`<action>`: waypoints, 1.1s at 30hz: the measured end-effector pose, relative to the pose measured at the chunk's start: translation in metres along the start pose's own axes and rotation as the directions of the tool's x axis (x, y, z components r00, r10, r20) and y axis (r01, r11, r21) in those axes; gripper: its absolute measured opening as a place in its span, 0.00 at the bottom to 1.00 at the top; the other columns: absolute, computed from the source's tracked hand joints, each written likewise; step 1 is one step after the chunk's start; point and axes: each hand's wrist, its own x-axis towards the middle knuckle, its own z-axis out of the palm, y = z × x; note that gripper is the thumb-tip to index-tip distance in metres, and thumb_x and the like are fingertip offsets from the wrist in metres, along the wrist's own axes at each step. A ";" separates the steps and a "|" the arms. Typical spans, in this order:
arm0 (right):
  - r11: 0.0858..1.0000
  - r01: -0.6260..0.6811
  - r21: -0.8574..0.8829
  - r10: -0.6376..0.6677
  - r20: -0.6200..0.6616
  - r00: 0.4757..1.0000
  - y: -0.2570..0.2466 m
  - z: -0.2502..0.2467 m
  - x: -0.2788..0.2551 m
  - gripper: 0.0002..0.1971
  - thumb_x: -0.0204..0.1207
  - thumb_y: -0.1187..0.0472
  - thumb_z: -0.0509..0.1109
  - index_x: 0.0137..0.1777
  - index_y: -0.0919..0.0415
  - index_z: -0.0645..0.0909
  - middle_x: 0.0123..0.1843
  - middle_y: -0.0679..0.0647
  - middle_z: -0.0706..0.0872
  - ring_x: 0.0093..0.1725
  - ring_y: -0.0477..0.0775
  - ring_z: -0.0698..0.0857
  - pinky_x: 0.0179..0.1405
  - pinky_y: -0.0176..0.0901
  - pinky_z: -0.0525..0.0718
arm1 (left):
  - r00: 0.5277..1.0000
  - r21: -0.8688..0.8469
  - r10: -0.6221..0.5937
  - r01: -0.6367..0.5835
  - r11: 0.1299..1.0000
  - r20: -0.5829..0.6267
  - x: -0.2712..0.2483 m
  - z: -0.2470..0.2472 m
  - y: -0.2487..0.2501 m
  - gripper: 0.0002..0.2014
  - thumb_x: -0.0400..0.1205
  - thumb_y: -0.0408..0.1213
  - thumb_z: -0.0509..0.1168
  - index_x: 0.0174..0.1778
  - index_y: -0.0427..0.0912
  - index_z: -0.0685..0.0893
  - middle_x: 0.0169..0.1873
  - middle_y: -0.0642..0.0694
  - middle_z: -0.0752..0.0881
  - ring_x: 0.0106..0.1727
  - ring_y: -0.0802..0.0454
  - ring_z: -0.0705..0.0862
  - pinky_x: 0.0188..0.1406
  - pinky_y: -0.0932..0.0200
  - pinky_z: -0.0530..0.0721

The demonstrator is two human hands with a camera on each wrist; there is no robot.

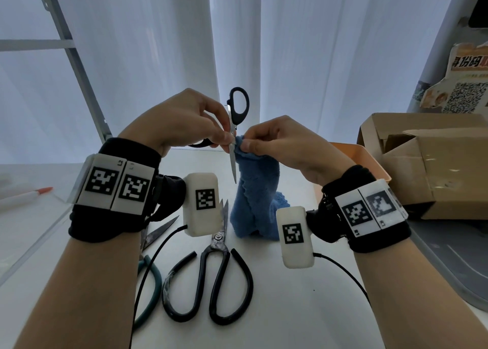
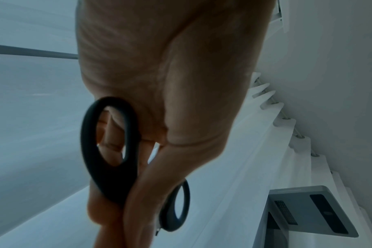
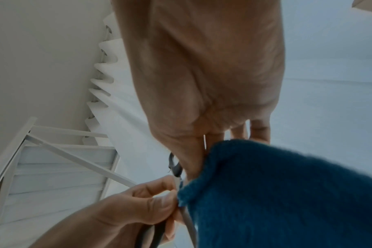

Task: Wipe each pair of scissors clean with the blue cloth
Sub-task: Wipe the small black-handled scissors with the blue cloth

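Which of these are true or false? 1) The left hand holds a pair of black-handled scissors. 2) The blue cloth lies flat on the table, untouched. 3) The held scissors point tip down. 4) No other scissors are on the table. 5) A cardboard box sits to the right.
1) The left hand holds the black-handled scissors. True.
2) The blue cloth lies flat and untouched. False: the right hand pinches its top against the blade, and it hangs down to the table.
3) The held scissors point tip down. True.
4) No other scissors on the table. False: large black scissors and green-handled scissors lie there.
5) A cardboard box sits to the right. True.
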 end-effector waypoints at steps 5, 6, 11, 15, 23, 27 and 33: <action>1.000 -0.005 -0.013 0.005 -0.006 1.000 0.001 -0.001 -0.001 0.08 0.79 0.56 0.76 0.41 0.59 0.89 0.37 0.52 0.87 0.41 0.45 0.82 0.51 0.40 0.78 | 1.000 0.008 -0.003 0.003 1.000 -0.005 0.000 0.000 0.000 0.04 0.76 0.33 0.76 0.44 0.39 0.90 0.32 0.47 0.92 0.32 0.62 0.81 0.39 0.61 0.75; 1.000 -0.015 -0.016 0.015 -0.029 0.999 0.001 0.000 -0.001 0.13 0.77 0.51 0.76 0.40 0.61 0.89 0.36 0.53 0.87 0.40 0.45 0.82 0.48 0.42 0.78 | 1.000 0.000 -0.004 0.004 1.000 -0.011 0.000 -0.001 0.000 0.04 0.76 0.33 0.76 0.45 0.40 0.90 0.35 0.46 0.93 0.35 0.59 0.82 0.42 0.60 0.75; 1.000 0.017 -0.026 -0.019 -0.057 0.998 0.000 0.004 0.001 0.18 0.81 0.47 0.71 0.39 0.62 0.87 0.36 0.59 0.84 0.39 0.48 0.79 0.45 0.44 0.75 | 0.999 -0.012 -0.013 0.012 1.000 -0.036 0.000 -0.001 0.000 0.03 0.77 0.34 0.76 0.44 0.41 0.90 0.37 0.42 0.93 0.36 0.57 0.81 0.39 0.61 0.74; 0.999 0.043 -0.027 -0.043 0.025 0.999 -0.001 0.001 -0.001 0.06 0.75 0.57 0.79 0.44 0.58 0.87 0.43 0.64 0.87 0.43 0.49 0.83 0.48 0.42 0.79 | 0.999 0.006 -0.024 0.024 1.000 -0.042 -0.001 -0.002 0.001 0.03 0.77 0.34 0.76 0.44 0.41 0.90 0.37 0.41 0.92 0.36 0.56 0.80 0.37 0.62 0.73; 0.997 0.073 0.035 -0.069 -0.099 0.993 0.003 0.004 0.001 0.12 0.79 0.51 0.75 0.42 0.59 0.91 0.41 0.63 0.89 0.40 0.48 0.82 0.46 0.45 0.78 | 0.999 -0.018 0.005 -0.006 1.000 -0.034 0.000 -0.003 0.001 0.04 0.77 0.34 0.76 0.45 0.40 0.89 0.35 0.44 0.93 0.37 0.56 0.84 0.45 0.58 0.76; 0.996 0.086 -0.006 -0.086 -0.096 0.992 0.004 0.005 0.003 0.21 0.84 0.48 0.68 0.45 0.68 0.89 0.43 0.73 0.87 0.39 0.53 0.78 0.44 0.48 0.75 | 1.000 -0.014 0.003 -0.004 1.000 -0.021 0.000 -0.003 0.001 0.03 0.77 0.33 0.76 0.44 0.41 0.89 0.31 0.50 0.92 0.33 0.60 0.83 0.41 0.61 0.74; 0.998 0.061 -0.021 -0.061 0.040 0.997 0.005 -0.002 0.002 0.10 0.85 0.61 0.68 0.44 0.56 0.89 0.44 0.58 0.91 0.47 0.46 0.86 0.56 0.42 0.81 | 1.000 -0.008 -0.005 0.005 1.000 -0.014 -0.001 -0.004 -0.001 0.03 0.77 0.32 0.76 0.45 0.41 0.91 0.33 0.47 0.92 0.34 0.59 0.82 0.40 0.61 0.75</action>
